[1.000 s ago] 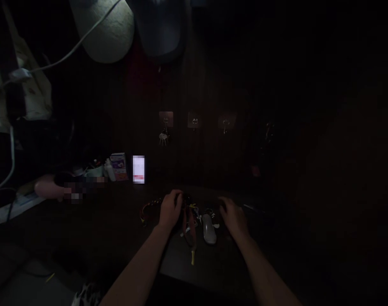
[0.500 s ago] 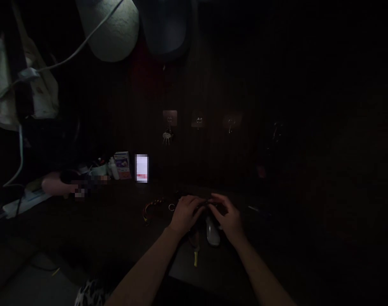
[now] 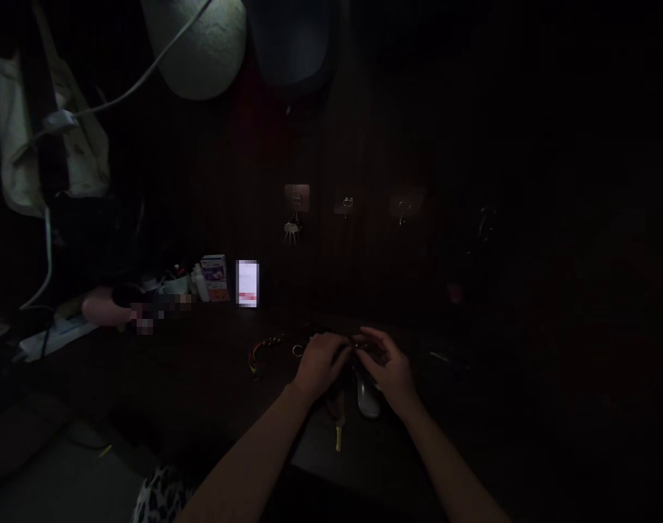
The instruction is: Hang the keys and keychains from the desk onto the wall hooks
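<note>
In dim light my left hand (image 3: 321, 365) and my right hand (image 3: 390, 368) meet over the table, fingertips almost touching. Both are closed in a pinch around something small and dark that I cannot make out. Just beneath the right hand lies a smooth grey rounded object (image 3: 368, 401), its far end covered. A dark strand with a yellow end (image 3: 338, 437) comes out below the left hand. To the left, a metal ring (image 3: 298, 351) lies near a curved braided cord (image 3: 259, 354) in dark, red and yellow tones.
A lit phone (image 3: 247, 283) stands at the back, beside a small box (image 3: 216, 278) and a white bottle (image 3: 201, 284). A pink rounded object (image 3: 103, 306) lies farther left. Keys (image 3: 291, 231) hang from a wall hook. A thin pen-like item (image 3: 443, 357) lies right of my hands.
The view has shifted slightly, so the surroundings sit a little farther right and higher. My hands keep nearly the same pinched pose, with only small finger movement.
</note>
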A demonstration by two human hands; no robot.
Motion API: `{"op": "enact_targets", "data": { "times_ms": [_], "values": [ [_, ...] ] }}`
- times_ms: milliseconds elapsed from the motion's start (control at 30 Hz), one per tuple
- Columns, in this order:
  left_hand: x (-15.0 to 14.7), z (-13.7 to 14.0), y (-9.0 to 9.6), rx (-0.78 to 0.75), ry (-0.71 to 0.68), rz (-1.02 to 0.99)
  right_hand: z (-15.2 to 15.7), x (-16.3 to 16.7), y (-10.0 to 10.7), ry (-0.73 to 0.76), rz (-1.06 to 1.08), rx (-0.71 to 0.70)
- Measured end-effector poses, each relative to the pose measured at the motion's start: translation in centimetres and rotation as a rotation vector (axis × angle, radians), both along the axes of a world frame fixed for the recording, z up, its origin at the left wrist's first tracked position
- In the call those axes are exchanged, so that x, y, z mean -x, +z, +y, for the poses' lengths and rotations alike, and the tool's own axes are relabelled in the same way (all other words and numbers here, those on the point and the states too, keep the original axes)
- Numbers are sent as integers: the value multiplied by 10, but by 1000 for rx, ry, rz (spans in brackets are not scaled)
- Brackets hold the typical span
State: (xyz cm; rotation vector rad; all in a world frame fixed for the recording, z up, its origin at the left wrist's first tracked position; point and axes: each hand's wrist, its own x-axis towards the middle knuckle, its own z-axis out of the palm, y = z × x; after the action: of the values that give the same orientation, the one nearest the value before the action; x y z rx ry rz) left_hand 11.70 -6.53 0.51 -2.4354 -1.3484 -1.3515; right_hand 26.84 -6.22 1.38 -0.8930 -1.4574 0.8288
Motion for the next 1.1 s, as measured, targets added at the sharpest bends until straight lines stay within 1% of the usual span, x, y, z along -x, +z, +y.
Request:
{"op": "enact_targets", "data": {
  "times_ms": [67, 133, 233, 300, 367, 500, 600, 700, 800, 900, 1000, 1100],
  "values": [
    [1, 0, 0, 3, 11, -16, 0, 0, 1, -4, 21, 35],
    [1, -1, 1, 4, 15, -32, 1, 0, 2, -22, -10, 42],
    [2, -2, 1, 10, 1, -43, 2, -1, 3, -38, -80, -16],
    [2, -2, 1, 21, -8, -46, 2, 0, 4, -29, -90, -53],
    [2, -1, 0, 30, -16, -50, 2, 0, 4, -17, -92, -60],
    [2, -1, -1, 24, -31, -52, 0, 1, 5, -32, -111, -54],
    [1, -1, 0, 28, -34, -56, -2, 0, 6, -63, -100, -11],
    [3, 0, 1, 50, 21, -105, -2, -4, 8, -96, -26, 61],
    [9, 4, 1, 89, 152, -217, -1, -10, 9, -123, 130, 92],
    [16, 11, 0, 134, 267, -378, 3, -18, 11, -177, 312, 101],
    [20, 16, -1, 192, 275, -509, 6, -28, 15, -283, 344, 76],
    [21, 18, -2, 225, 261, -545, 5, -38, 25, -353, 334, 32]
  ]
}}
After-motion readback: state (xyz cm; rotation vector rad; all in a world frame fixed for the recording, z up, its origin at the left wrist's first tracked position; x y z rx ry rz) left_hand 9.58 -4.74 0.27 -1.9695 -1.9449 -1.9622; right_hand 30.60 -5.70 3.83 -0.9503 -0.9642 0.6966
